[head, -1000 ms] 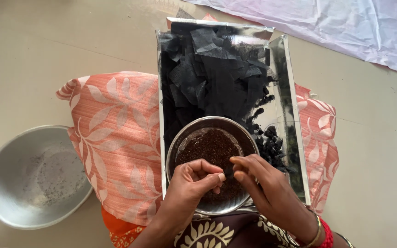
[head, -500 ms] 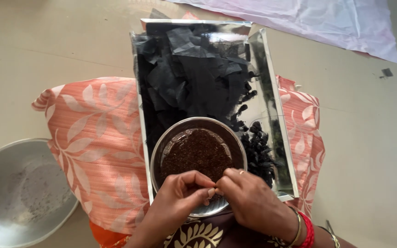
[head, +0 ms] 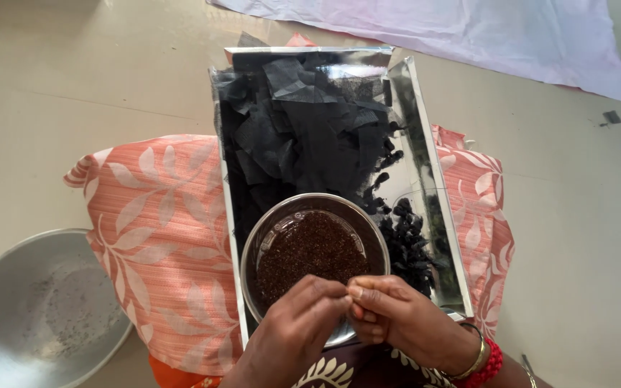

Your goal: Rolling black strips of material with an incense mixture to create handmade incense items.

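Two hands at the bottom edge, both cut off at the wrists: left hand (head: 297, 332) and right hand (head: 397, 320), fingertips pinched together and meeting over the near rim of a bowl; whatever sits between the fingers too small to make out, so cannot tell whether anything is held. One red bangle (head: 489, 365) and one metal one on the right wrist. Two steel bowls: one bowl (head: 256, 248) directly under the hands, filled with dark brown grains (head: 310, 248), its near rim hidden by the hands; one empty bowl (head: 44, 309) at far left on the floor, cut off by the frame, dusted with specks. One shiny tray (head: 425, 144) under the filled bowl, resting on an orange leaf-print cushion (head: 156, 244). Beyond the bowl, black cloth scraps (head: 303, 129) heaped in the tray, too tangled to count, and small black bundles (head: 407, 241) along its right side. Farthest, one pale cloth (head: 468, 36) on the floor, cut off at the top.
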